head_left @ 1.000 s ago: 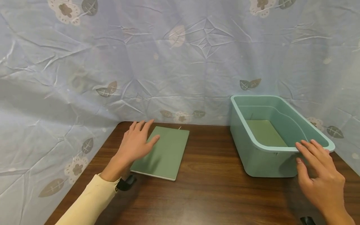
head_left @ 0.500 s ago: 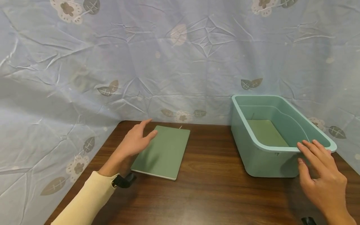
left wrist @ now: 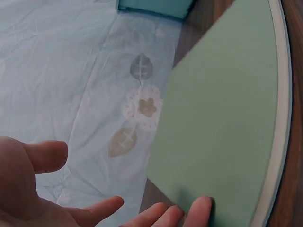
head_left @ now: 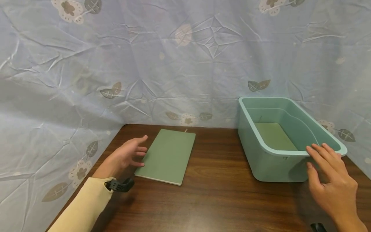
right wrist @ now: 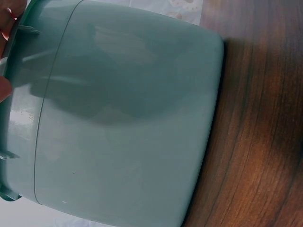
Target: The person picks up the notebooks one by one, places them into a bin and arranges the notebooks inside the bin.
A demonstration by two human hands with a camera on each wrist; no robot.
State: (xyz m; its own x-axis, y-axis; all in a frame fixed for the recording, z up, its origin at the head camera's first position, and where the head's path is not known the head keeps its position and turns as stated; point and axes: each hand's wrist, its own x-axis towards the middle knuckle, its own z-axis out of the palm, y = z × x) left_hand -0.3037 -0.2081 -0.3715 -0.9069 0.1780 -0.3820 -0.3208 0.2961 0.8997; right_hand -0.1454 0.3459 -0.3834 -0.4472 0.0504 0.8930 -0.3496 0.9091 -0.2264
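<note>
A green notebook (head_left: 169,156) lies flat on the wooden table, with a thin ribbon end sticking out at its far edge. At its left side is my left hand (head_left: 124,156), thumb raised and fingers spread toward the cover. In the left wrist view the fingertips (left wrist: 201,210) lie at the notebook's edge; whether they touch it I cannot tell. My right hand (head_left: 333,180) rests its nearly straight fingers on the near right rim of a blue-green plastic bin (head_left: 278,167), thumb on the outer wall. Inside lies another flat green notebook (head_left: 273,135) with a ribbon.
A pale floral curtain (head_left: 185,64) hangs behind the table and along its left side. Bare brown tabletop (head_left: 214,161) lies between the notebook and the bin. Each wrist wears a black strap (head_left: 120,185).
My left hand has come down and back from above the notebook to its left edge, turning so the thumb points up. The right hand, bin and notebooks stay put.
</note>
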